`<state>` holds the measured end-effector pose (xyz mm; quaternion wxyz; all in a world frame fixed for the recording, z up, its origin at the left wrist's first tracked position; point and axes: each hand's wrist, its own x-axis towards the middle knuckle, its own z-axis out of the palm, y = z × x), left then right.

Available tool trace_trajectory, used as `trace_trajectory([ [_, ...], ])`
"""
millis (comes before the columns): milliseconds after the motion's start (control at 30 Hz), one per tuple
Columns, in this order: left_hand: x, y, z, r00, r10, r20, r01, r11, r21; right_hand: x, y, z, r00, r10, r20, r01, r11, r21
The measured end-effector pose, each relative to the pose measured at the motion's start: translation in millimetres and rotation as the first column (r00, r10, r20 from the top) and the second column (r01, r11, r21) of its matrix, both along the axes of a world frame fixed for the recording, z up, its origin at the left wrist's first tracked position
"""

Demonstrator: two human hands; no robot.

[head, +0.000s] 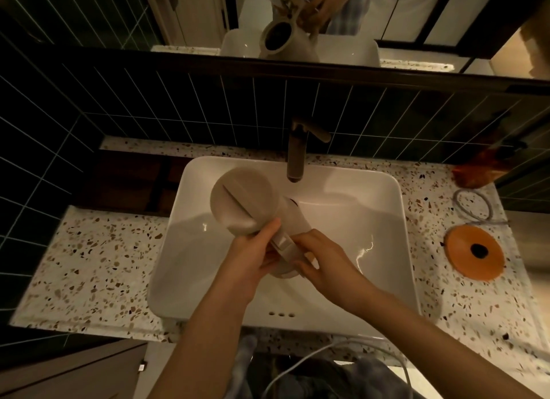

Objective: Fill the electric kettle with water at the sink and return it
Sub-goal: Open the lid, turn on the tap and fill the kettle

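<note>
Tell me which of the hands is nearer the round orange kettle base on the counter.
Right. The right hand grips the white kettle over the sink, on the side toward the orange kettle base; the left hand lies farther away.

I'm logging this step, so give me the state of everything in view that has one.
Kettle: tilted over the sink, held by both hands.
Lid: flipped open.
Faucet: no water visibly running.
Sink: no pooled water visible.
Left hand: gripping the kettle.
Right hand: gripping the handle.
</note>
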<state>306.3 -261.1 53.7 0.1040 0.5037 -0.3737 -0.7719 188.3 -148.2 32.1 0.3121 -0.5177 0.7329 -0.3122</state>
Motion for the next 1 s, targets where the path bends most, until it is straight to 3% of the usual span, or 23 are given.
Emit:
trace_trajectory([
  [167, -4.6, 3.3, -6.6, 0.994, 0.107, 0.007, -0.107, 0.994, -0.013, 9.5, -6.7, -2.8, 0.998, -0.047, 0.031, 0.047, 0.999, 0.002],
  [333, 3.2, -4.6, -16.4, 0.979, 0.192, 0.065, -0.193, 0.981, 0.01, 6.9, -4.5, -3.1, 0.901, -0.281, 0.331, 0.245, 0.958, 0.145],
  [533, 9.4, -12.7, -22.3, 0.977, 0.213, 0.008, -0.213, 0.977, -0.001, -43.4, -18.2, 5.6, 0.904, -0.355, 0.238, 0.323, 0.932, 0.163],
  [700, 15.6, -20.2, -28.1, 0.986, 0.166, 0.014, -0.165, 0.985, -0.058, -94.6, -62.9, 14.0, 0.804, -0.478, 0.353, 0.406, 0.876, 0.262],
  [867, 18.7, -24.6, -30.0, 0.988, 0.139, 0.073, -0.131, 0.985, -0.113, -130.6, -113.1, 24.8, 0.517, -0.652, 0.554, 0.487, 0.757, 0.436],
  [1000, 22.9, -24.1, -31.2, 0.986, 0.136, 0.102, -0.122, 0.984, -0.128, -144.7, -130.5, 29.0, 0.537, -0.649, 0.539, 0.477, 0.76, 0.441],
])
